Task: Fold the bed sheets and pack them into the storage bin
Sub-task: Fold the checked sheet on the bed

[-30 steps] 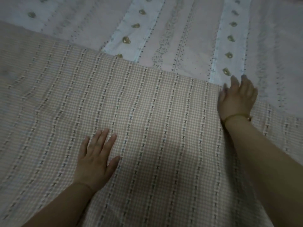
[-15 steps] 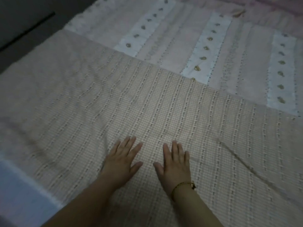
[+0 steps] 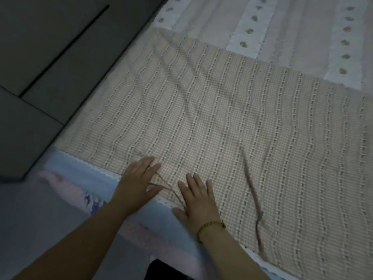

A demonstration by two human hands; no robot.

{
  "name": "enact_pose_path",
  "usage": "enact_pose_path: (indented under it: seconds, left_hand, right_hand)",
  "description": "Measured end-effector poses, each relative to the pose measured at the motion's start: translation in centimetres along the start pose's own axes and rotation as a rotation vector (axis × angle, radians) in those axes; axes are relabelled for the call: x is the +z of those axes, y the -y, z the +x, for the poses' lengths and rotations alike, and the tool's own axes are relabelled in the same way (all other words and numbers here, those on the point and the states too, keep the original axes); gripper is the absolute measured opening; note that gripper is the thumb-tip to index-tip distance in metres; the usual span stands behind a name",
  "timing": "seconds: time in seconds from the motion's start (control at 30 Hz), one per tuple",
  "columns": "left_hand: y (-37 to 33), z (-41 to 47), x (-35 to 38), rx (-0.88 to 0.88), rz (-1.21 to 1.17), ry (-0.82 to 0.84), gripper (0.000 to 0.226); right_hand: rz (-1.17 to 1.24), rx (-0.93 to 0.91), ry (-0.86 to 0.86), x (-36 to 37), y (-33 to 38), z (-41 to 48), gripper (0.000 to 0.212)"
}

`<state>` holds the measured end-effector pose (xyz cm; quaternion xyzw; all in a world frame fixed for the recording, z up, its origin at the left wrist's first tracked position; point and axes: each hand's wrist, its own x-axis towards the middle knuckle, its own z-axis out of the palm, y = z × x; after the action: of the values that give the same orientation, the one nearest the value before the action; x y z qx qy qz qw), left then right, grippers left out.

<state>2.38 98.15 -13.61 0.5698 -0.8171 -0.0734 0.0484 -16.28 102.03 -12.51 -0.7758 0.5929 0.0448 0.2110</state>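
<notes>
Flat palms on the checked sheet (image 3: 232,122), ironing out the near edge

The sheet is spread over the bed on top of a striped cover (image 3: 292,37), with its near hem along the blue trim (image 3: 90,170) at the mattress side. The left hand (image 3: 139,182) and right hand (image 3: 198,203) sit side by side just inside that hem. Neither grip is pinching anything: fingers straight, lightly spread, pressing down. My guess is they're flat like that to push wrinkles out so the next fold lands square. There's bunching between the hands and a long crease (image 3: 252,188) off to the right that looks like it needs the same treatment. No storage bin in view, so packing looks a way off.
</notes>
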Motion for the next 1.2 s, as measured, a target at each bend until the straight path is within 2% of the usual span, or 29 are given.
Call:
enact_pose_path:
  seconds: [0.13,0.23,0.3,0.33,0.4,0.47,0.53,0.63,0.7,0.77,0.83,0.9,1.03,1.1,1.2]
  left_hand:
    - [2.4,1.6,-1.0,0.012,-0.009,-0.034,0.062]
    - [3.5,2.0,-1.6,-0.011,0.083,-0.080,0.051]
    - [5.0,1.9,-1.2,0.036,0.154,-0.108,0.050]
    - [5.7,1.7,-1.2,0.061,0.172,-0.108,0.051]
    - [6.8,1.6,-2.2,0.058,0.184,-0.114,0.052]
    - [7.6,1.4,-4.2,0.030,0.192,-0.173,0.050]
    - [8.4,0.4,-5.4,0.037,0.214,-0.231,0.045]
    - [10.7,-2.2,-4.6,0.060,0.215,-0.201,0.046]
    - [12.0,-2.9,-3.4,-0.052,0.154,-0.177,0.045]
    - [13.3,-2.6,-2.9,-0.183,0.112,-0.204,0.045]
    - [15.5,-1.9,-2.6,-0.218,0.087,-0.232,0.049]
    - [18.4,-0.9,-2.2,-0.194,0.058,-0.231,0.049]
    - [23.7,0.6,-2.4,-0.099,0.003,-0.160,0.045]
    - [25.7,1.2,-3.6,-0.048,-0.022,-0.209,0.043]
    - [29.4,2.1,-5.5,0.122,-0.002,-0.303,0.035]
  right_hand:
    - [0.074,-0.012,-0.164,-0.3,1.8,1.9,0.047]
    - [0.120,-0.006,-0.318,0.3,2.2,2.2,0.044]
    - [0.067,-0.031,-0.391,0.6,2.1,2.4,0.038]
    - [0.042,-0.047,-0.419,0.9,2.0,2.5,0.045]
    - [-0.007,-0.071,-0.374,0.8,2.4,2.5,0.079]
    - [-0.033,-0.160,-0.427,0.9,3.2,2.8,0.090]
    - [-0.086,-0.245,-0.407,0.8,4.1,3.3,0.084]
    - [-0.060,-0.241,-0.356,1.0,5.2,4.1,0.043]
    - [-0.053,-0.178,-0.332,2.0,5.3,4.1,0.051]
    - [-0.055,-0.163,-0.442,3.0,5.8,4.4,0.052]
    - [-0.043,-0.161,-0.498,3.6,7.7,5.7,0.062]
    - [0.003,-0.115,-0.509,3.1,11.0,8.1,0.074]
    - [0.052,-0.055,-0.560,3.1,17.5,13.3,0.076]
    - [0.054,-0.029,-0.588,2.9,19.2,14.8,0.073]
    - [0.044,-0.079,-0.626,2.6,20.5,15.4,0.053]
